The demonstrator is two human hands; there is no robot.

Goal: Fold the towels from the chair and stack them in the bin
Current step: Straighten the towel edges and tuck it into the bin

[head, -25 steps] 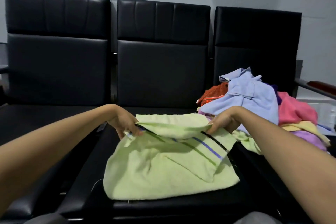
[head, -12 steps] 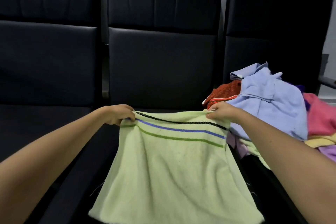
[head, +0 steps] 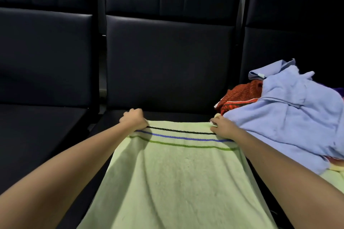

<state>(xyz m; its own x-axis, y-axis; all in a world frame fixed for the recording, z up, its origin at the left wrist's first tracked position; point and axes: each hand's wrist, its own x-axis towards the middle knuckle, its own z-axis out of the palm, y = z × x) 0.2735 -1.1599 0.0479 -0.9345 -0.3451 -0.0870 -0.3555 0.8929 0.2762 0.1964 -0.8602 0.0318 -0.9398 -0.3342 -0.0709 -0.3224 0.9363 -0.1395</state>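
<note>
Both hands, left hand point(head: 133, 119) and right hand point(head: 224, 128), pinch the green towel's point(head: 176, 176) far corners, spreading it across the seat point(head: 167, 113); folding likely comes next.

Two arms are coming in from the lower corners, both showing bare from wrist to frame edge (upper arms are falling outside the view). Left hand point(head: 134, 120) and right hand point(head: 222, 128) are showing bare too, the fingers appearing plain, though dim light is blurring fine detail.
</note>
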